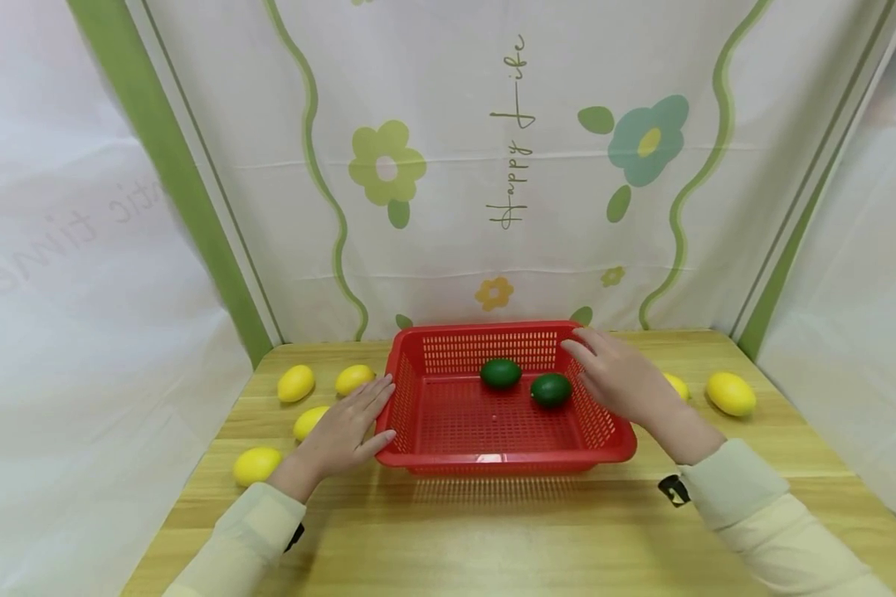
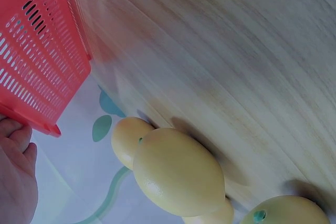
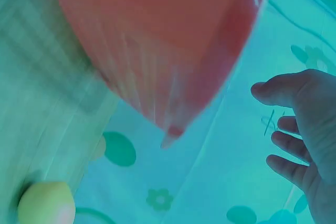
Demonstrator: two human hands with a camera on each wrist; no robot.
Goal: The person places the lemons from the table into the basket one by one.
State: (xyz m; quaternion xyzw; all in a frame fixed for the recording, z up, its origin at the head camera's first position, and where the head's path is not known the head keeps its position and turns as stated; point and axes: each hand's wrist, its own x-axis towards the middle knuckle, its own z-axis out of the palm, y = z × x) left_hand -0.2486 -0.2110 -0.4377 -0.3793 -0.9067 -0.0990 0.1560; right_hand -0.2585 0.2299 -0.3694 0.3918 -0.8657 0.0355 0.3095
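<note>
A red plastic basket [image 1: 493, 458] with slotted walls stands mid-table. Inside it lie two dark green lemon-shaped fruits [image 1: 500, 374], toward its back and right. My left hand [image 1: 343, 427] rests on the basket's left rim with fingers stretched out. In the left wrist view, that hand's fingertips [image 2: 20, 137] meet the rim, partly cut off by the picture edge. Over the right side of the basket is my right hand [image 1: 620, 373], fingers loosely bent. The right wrist view shows the right hand [image 3: 310, 129] apart from the basket, holding nothing.
Several yellow lemons [image 1: 295, 384] lie on the wooden table [image 1: 493, 547] left of the basket. To its right are two more lemons [image 1: 731, 393], one partly behind my right hand. A printed curtain [image 1: 448, 249] hangs along the table's back edge, with white cloth at both sides.
</note>
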